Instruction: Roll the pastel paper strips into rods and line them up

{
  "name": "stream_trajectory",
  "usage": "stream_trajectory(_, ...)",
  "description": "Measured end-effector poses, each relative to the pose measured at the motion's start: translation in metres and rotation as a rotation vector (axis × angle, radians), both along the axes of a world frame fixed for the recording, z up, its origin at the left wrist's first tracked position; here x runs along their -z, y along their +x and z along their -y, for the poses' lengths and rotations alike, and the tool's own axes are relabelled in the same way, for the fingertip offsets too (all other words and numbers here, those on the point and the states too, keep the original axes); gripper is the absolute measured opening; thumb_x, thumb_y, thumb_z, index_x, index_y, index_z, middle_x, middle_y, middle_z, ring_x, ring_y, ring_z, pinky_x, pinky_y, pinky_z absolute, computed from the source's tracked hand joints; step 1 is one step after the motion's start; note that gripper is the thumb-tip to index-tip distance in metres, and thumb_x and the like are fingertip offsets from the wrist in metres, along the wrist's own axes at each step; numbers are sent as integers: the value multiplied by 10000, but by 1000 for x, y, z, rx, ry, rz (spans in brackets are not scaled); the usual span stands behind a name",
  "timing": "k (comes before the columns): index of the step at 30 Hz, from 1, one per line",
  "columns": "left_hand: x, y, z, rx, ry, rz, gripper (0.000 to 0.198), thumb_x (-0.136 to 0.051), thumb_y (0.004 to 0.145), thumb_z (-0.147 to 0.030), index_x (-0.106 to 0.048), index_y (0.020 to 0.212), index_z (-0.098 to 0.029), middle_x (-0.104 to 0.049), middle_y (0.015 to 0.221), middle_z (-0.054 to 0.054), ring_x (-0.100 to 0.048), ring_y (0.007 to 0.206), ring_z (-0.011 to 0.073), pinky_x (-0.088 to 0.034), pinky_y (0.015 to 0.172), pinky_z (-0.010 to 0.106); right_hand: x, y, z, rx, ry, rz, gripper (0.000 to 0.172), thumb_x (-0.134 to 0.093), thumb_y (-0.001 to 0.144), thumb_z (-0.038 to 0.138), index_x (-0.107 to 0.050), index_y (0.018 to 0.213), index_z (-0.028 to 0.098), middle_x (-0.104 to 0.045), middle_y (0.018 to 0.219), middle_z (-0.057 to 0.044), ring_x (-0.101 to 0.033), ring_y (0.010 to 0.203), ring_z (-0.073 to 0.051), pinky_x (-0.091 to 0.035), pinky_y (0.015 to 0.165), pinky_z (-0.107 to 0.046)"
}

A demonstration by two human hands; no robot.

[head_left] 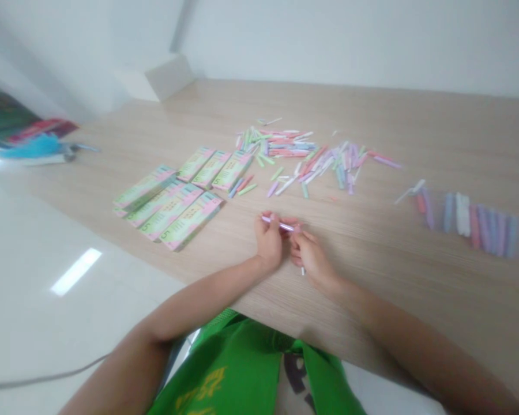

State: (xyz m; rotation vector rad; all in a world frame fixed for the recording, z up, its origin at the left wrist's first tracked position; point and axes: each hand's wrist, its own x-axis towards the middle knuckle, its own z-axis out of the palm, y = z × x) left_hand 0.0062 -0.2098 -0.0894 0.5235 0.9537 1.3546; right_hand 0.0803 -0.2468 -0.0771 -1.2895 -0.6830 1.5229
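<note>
- Green apron nearest, at table's edge.
- Pinched in left hand and right hand, over table: purple tube, long axis nearly crosswise, left end slightly farther off.
- Beyond, leftward: printed boxes.
- Farther: strewn coloured tubes.

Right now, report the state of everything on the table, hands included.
Left hand: closed on the purple stick
Right hand: closed at the stick's end
Purple stick: held between both hands
White stick: jutting below right hand
Printed boxes: flat, in two groups
Loose sticks: scattered, partly heaped
Sticks at right: mostly aligned, blurred
Pale block: standing at the back
</note>
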Motion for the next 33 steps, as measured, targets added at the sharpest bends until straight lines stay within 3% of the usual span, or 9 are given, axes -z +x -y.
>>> stream_trajectory(6, 1, 3, 0, -25, 159, -88, 270, -527, 876, -409, -328, 929, -234, -678, 706, -14, -679, 637, 160, -550, 636, 307, -12, 5, -6, -19, -73, -7, 401, -562, 782, 519, -475, 582, 182, -236, 405, 109, -134, 345, -26, -71, 367, -200)
stream_trajectory(11, -13, -9, -6, 49, 510, -351, 394, -486, 894, -471, -390, 1191, -229, -694, 995, 79, -687, 763, 166, -556, 645, 290, -20, 13, -8, -47, -75, -58, 368, -610, 730, 539, -571, 764, 174, -202, 413, 137, -107, 348, -31, -61, 376, -202)
stream_trajectory(14, -17, -22, -17, 85, 734, -582, 575, -461, 919, -428, -253, 1414, -222, -677, 1091, 112, -687, 856, 175, -553, 756, 314, -26, 22, -8, 34, 11, 23, 442, -557, 745, 605, -593, 812, 169, -301, 400, 110, -275, 338, -55, -181, 383, -202)
stream_trajectory(18, -9, -37, -30, 113, 818, -782, 730, -486, 914, -395, -95, 1492, -181, -695, 1064, 111, -689, 888, 185, -529, 844, 337, -41, 38, -13, 332, 226, 231, 531, -435, 798, 673, -588, 727, 170, -549, 557, 1, -514, 495, -104, -321, 455, -222)
stream_trajectory(20, -2, -39, -33, 130, 771, -762, 767, -525, 891, -406, -111, 1493, -170, -710, 1021, 101, -686, 899, 189, -522, 858, 342, -49, 46, -16, 481, 360, 291, 552, -394, 814, 692, -539, 652, 185, -514, 566, 14, -450, 467, -83, -293, 434, -221)
stream_trajectory(23, 1, -38, -39, 219, 631, -569, 770, -591, 846, -419, -209, 1471, -182, -731, 891, 74, -695, 845, 192, -525, 841, 353, -58, 55, -17, 521, 462, 346, 575, -342, 833, 705, -485, 596, 201, -389, 499, 48, -335, 417, -72, -229, 404, -225)
stream_trajectory(28, -32, -42, -68, 298, 470, -206, 530, -673, 786, -384, -531, 1252, -174, -712, 741, 60, -700, 824, 222, -530, 820, 375, -71, 62, -12, 439, 473, 463, 642, -227, 850, 721, -457, 543, 206, -429, 498, 13, -404, 458, -93, -282, 435, -245)
stream_trajectory(31, -52, -44, -80, 242, 505, -179, 367, -674, 785, -380, -613, 1089, -183, -704, 740, 53, -695, 847, 230, -538, 785, 363, -80, 65, -9, 434, 501, 473, 632, -245, 866, 696, -405, 497, 209, -384, 471, 23, -322, 419, -84, -243, 424, -259)
stream_trajectory(33, -51, -39, -78, 256, 558, -218, 308, -675, 777, -418, -633, 963, -176, -699, 738, 58, -690, 821, 225, -537, 748, 347, -82, 65, -8, 432, 496, 470, 610, -287, 871, 678, -358, 485, 211, -347, 459, 35, -264, 403, -78, -208, 416, -263)
